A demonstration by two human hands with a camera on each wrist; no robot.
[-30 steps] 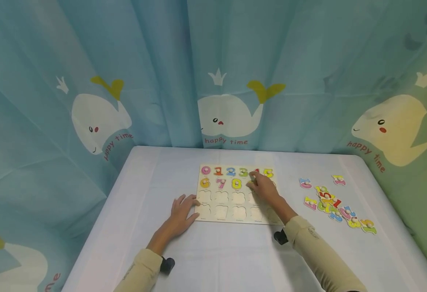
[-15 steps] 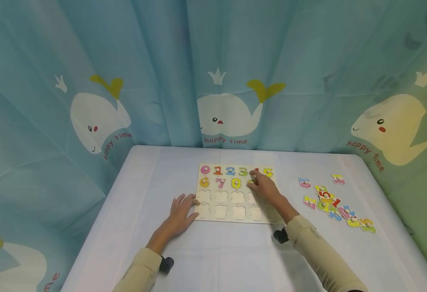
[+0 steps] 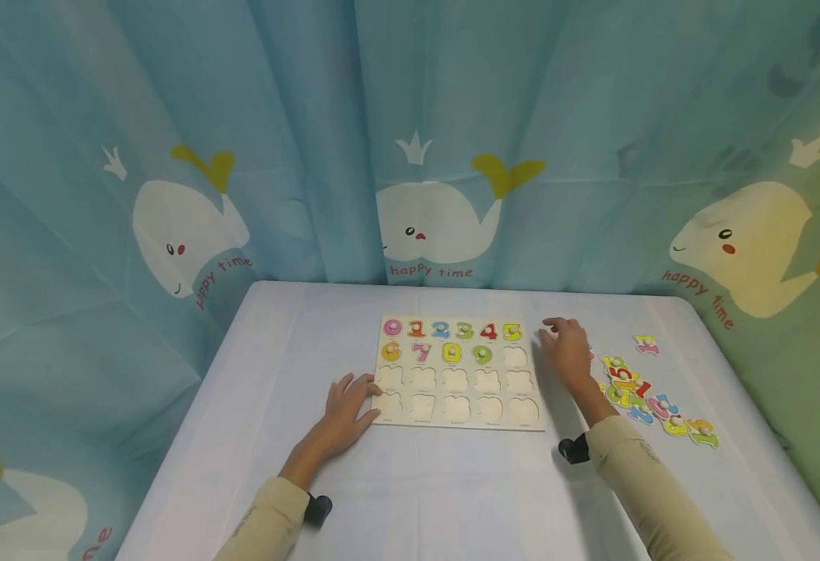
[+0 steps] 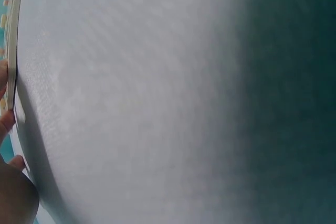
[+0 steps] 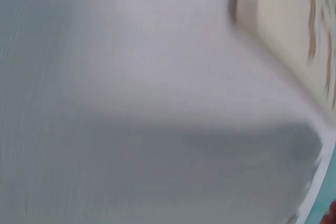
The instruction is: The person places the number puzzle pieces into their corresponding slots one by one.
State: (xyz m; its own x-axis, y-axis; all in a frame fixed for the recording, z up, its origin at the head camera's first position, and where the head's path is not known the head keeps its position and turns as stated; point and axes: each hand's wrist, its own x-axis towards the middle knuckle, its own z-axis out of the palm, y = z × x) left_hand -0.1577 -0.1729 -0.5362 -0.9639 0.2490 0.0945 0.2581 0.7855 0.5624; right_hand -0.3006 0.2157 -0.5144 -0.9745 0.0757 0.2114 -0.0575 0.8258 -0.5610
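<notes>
A pale wooden number puzzle board (image 3: pixel 438 380) lies on the table, with the pieces 0 to 9 seated in its upper slots and bare recesses below. My left hand (image 3: pixel 345 407) touches the board's lower left edge, its fingers relaxed; the left wrist view shows fingertips at the board's side (image 4: pixel 14 35). My right hand (image 3: pixel 569 354) is just right of the board, fingers loosely bent, with nothing visible between them. It partly covers some loose pieces. In the right wrist view there is a blurred corner of the board (image 5: pixel 278 30).
Right of my right hand lies a pile of overlapping knobbed number pieces (image 3: pixel 623 386), with a single pink-and-yellow piece (image 3: pixel 646 344) behind it. The white table (image 3: pixel 438 499) ends at a blue-green whale curtain (image 3: pixel 297 156).
My right hand has left the green 9 piece, now seated in the board's second row, and moved right toward the loose pieces. My left hand stays at the board's edge.
</notes>
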